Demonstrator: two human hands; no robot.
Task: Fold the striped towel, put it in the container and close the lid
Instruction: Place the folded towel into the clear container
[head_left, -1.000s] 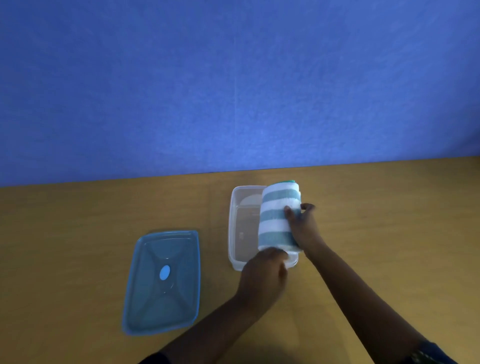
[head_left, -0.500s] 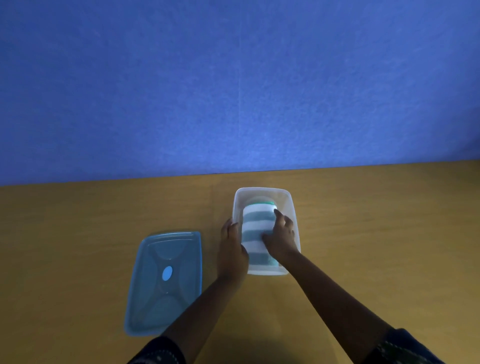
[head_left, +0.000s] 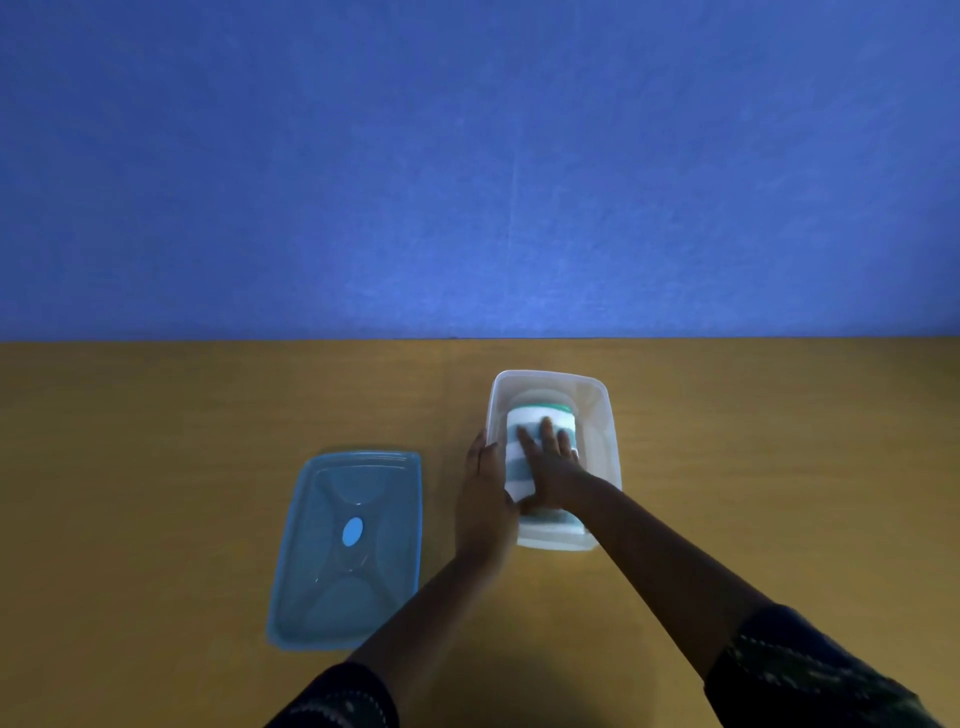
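Observation:
The folded striped towel (head_left: 537, 415), white with teal bands, lies inside the clear rectangular container (head_left: 602, 415) on the wooden table. My right hand (head_left: 548, 467) rests flat on top of the towel, fingers spread, pressing it down. My left hand (head_left: 485, 493) is placed against the container's left wall on the outside. The blue lid (head_left: 348, 545) lies flat on the table to the left of the container, apart from it.
A blue wall (head_left: 467, 156) stands behind the table's far edge. The wooden table (head_left: 779, 467) stretches right of the container and left of the lid.
The towel went from being held above the container down into it. My right hand now lies flat on it, and my left hand moved to the container's left side.

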